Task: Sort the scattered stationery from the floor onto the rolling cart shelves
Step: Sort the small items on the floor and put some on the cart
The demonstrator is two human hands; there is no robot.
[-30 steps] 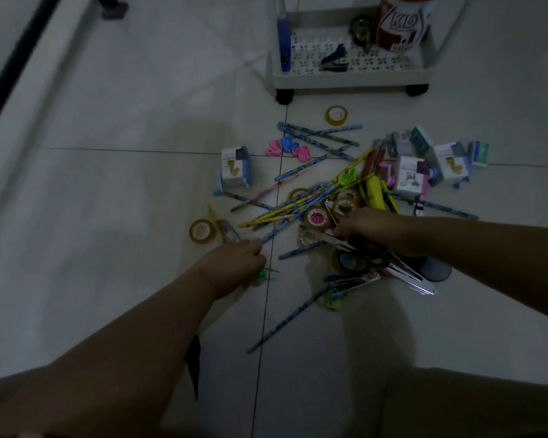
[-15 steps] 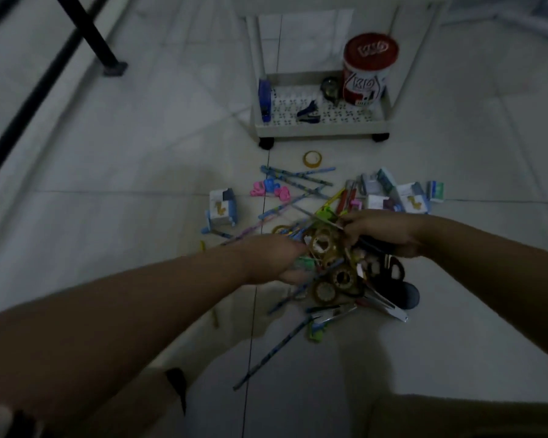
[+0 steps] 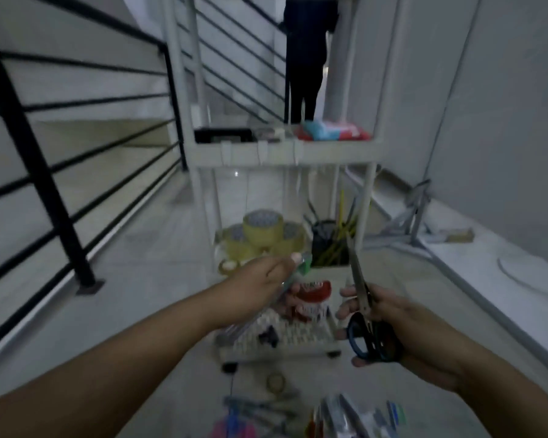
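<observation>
The scissors (image 3: pixel 366 311) stand blades-up at lower right, the right hand (image 3: pixel 389 327) curled round their dark handles. At center, the left hand (image 3: pixel 260 289) pinches a green-tipped item (image 3: pixel 301 263) before the white cart (image 3: pixel 282 153), near stacked tape rolls (image 3: pixel 261 233).

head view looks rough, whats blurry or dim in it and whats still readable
Head view: dim, flat indoor light, wide-angle bowing of the black stair railing; motion blur smears the floor stationery pile and the green-tipped item in the left hand; the black-handled steel scissors in the right hand stay readable.
</observation>
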